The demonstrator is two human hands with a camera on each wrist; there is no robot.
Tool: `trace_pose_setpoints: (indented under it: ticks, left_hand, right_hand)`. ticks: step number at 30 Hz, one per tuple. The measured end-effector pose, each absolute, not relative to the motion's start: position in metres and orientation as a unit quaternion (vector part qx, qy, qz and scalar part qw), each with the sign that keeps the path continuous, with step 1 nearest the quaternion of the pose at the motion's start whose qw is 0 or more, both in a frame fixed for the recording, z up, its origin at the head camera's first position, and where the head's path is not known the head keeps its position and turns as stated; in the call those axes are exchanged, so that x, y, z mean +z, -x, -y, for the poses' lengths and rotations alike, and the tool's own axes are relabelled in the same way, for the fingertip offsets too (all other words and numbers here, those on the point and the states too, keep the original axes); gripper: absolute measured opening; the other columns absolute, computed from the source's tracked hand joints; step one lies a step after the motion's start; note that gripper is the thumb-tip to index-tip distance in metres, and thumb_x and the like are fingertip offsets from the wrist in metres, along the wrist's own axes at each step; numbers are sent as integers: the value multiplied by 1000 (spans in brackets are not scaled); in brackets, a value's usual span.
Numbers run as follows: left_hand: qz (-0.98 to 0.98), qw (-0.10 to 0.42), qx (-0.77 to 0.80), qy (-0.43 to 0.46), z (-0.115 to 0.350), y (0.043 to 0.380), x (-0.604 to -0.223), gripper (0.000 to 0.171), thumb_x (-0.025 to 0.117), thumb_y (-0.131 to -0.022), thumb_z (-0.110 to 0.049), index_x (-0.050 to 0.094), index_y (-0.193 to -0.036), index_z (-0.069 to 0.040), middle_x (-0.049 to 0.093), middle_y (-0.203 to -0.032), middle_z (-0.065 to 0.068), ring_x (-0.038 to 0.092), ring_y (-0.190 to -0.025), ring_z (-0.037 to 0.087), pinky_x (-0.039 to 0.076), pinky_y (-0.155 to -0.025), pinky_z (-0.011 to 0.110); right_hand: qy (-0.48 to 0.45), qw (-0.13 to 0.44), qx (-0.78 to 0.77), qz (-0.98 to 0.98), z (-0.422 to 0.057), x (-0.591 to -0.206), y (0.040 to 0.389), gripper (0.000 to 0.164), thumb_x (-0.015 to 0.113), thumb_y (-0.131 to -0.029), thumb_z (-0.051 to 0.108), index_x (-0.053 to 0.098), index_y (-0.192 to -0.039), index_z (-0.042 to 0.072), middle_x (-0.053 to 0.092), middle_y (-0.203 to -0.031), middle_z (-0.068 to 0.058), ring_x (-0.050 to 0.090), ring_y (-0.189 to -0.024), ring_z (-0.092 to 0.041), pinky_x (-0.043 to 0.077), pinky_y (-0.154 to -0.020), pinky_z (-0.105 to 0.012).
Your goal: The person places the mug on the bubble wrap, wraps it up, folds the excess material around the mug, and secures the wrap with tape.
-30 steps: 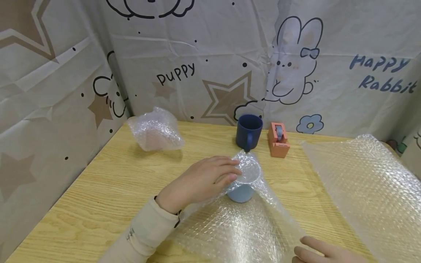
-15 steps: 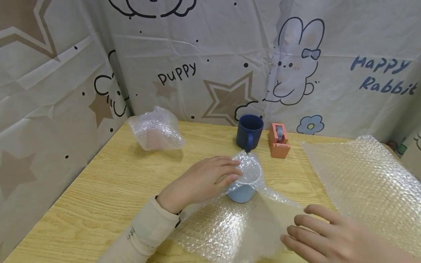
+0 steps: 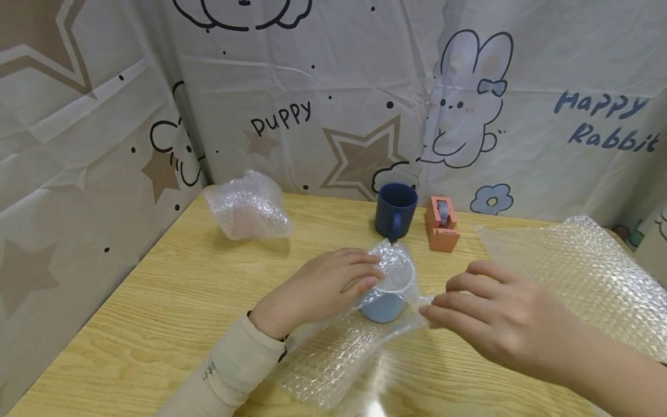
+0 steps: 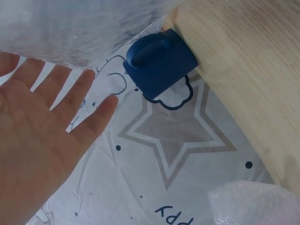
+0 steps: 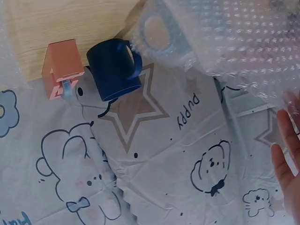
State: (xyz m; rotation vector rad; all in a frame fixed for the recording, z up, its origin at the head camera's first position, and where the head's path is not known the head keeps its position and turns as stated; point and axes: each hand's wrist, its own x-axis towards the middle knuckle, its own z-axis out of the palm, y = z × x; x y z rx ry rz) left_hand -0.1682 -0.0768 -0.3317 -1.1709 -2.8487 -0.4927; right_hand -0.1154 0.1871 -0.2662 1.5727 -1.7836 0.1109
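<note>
A light blue cup [image 3: 383, 307] stands upright on the table under a sheet of bubble wrap [image 3: 333, 365] folded over its top. My left hand [image 3: 328, 284] lies over it, fingertips pressing the wrap onto the rim; its fingers look fairly straight. To the cup's right, my right hand [image 3: 500, 313] pinches an edge of the same sheet and draws it in near the cup's side. The right thumb is hidden behind the fingers. In the right wrist view, the raised bubble wrap [image 5: 253, 42] stretches toward my right fingers [image 5: 287, 124].
Behind the cup is a dark blue mug [image 3: 396, 208], with a coral tape dispenser [image 3: 443, 225] beside it. A bubble-wrapped bundle [image 3: 249, 208] sits at the back left. Another large bubble wrap sheet [image 3: 578, 272] covers the table's right side. Patterned cloth [image 3: 292, 81] hangs behind.
My right hand has come in from the lower right toward the cup, bringing the sheet's right edge along and folding it inward. My left hand has stayed on the cup.
</note>
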Motion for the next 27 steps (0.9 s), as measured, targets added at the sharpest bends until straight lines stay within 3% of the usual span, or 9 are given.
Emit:
trace_pose_setpoints:
  ticks: [4,10,15,21,24,27]
  left_hand:
    - [913,13,-155,377,77,169,-332,35,43,-107,-34,64,-132,-22,48,-149,-2,38,-140,19,27,-117,38]
    - [905,11,-168,391,80,173,-334,30,48,-106,-25,65,-131,-20,50,-148,-2,40,-139,17,31,-115,37]
    - [899,15,-179,400,83,176,-336,31,53,-104,-16,64,-132,-13,51,-146,-2,41,-138,19,33,-114,37]
    - [892,12,-189,410,86,179,-338,34,54,-102,-8,61,-135,-9,52,-144,3,42,-138,21,32,-115,36]
    - [889,1,-201,411,88,181,-339,33,54,-101,-5,61,-134,-8,52,-144,5,41,-138,22,32,-115,36]
    - [888,-14,-213,408,89,183,-339,32,54,-101,-4,62,-132,-7,51,-145,6,40,-139,22,32,-115,36]
  right_hand:
    - [-589,406,68,696,-178,-260,134,37,46,-106,21,75,-88,9,73,-78,2,65,-66,-16,55,-62,-34]
    - [-556,392,71,730,-176,-263,160,42,46,-106,33,77,-90,9,74,-82,1,68,-73,-19,55,-66,-37]
    - [-542,391,95,738,-171,-271,182,44,47,-105,37,78,-91,9,74,-80,1,65,-69,-18,54,-62,-35]
    - [-532,377,118,749,-167,-283,202,42,49,-103,38,78,-90,12,72,-78,3,63,-67,-16,55,-78,-40]
    - [-526,361,123,760,-165,-289,209,22,68,-94,31,77,-88,12,71,-77,3,62,-67,-16,52,-76,-39]
    - [-512,344,124,777,-161,-295,214,10,82,-79,18,76,-85,13,71,-77,4,63,-69,-15,51,-70,-35]
